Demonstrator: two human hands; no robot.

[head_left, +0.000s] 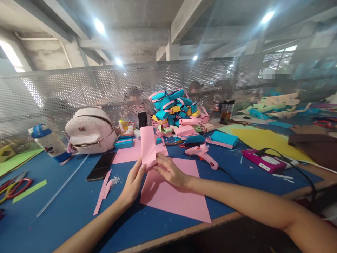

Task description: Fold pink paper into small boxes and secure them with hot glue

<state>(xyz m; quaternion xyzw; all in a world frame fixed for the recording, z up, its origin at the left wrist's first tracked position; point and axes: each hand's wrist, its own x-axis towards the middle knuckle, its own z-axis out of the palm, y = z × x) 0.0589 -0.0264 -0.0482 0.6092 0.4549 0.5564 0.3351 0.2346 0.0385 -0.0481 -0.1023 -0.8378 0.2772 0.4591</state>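
Note:
Between my two hands stands a folded pink paper piece (148, 144), held upright with its lower end bent. My left hand (135, 176) pinches its lower left edge, thumb in front. The fingers of my right hand (171, 170) close on its lower right corner. Below lies a flat pink paper sheet (181, 196) on the blue table (68, 218). To the right of my right hand rests a pink hot glue gun (201, 154), its cord trailing off. Torn pink strips (102, 193) and small white bits (116, 180) lie to the left.
Behind my hands rises a pile of blue, pink and yellow paper boxes (176, 112). At left are a phone (101, 166), a backpack (91, 130), a bottle (50, 142) and scissors (17, 186). A magenta device (263, 161) with a cable and yellow paper (259, 140) lie right. A perforated screen (105, 88) stands behind.

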